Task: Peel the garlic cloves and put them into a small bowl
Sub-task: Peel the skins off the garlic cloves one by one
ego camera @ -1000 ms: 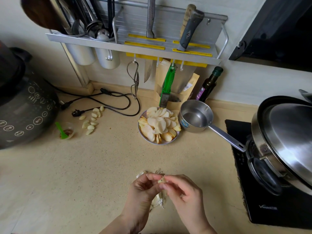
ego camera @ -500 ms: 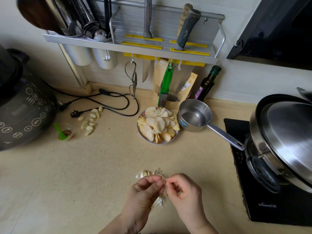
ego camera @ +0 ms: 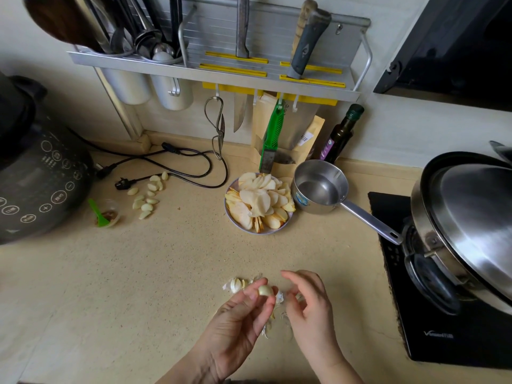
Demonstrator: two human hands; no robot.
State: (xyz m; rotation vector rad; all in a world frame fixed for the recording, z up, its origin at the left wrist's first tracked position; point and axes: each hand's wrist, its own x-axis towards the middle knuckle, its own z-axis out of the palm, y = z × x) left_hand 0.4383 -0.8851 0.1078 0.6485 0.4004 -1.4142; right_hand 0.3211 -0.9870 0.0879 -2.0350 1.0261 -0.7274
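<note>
My left hand [ego camera: 243, 314] pinches a pale peeled garlic clove [ego camera: 265, 290] between thumb and fingertips, low in the middle of the counter. My right hand [ego camera: 307, 303] hovers just to its right with fingers loosely curled; it seems to hold nothing, though a scrap of skin may lie under it. Unpeeled cloves [ego camera: 235, 284] and papery skins [ego camera: 277, 320] lie on the counter under and beside both hands. Several peeled cloves [ego camera: 146, 195] sit in a loose pile far back on the left.
A plate of sliced fruit [ego camera: 259, 203] stands mid-counter beside a small steel saucepan [ego camera: 318, 187]. A black cooker [ego camera: 36, 176] is at left, with a small clear cup and green spoon [ego camera: 104, 214]. An induction hob with a lidded wok [ego camera: 471, 231] fills the right. Cables [ego camera: 180, 162] lie behind.
My hands have come apart. The clove that both hands worked on now sits bare in my left fingertips, and my right hand has drawn off to the right.
</note>
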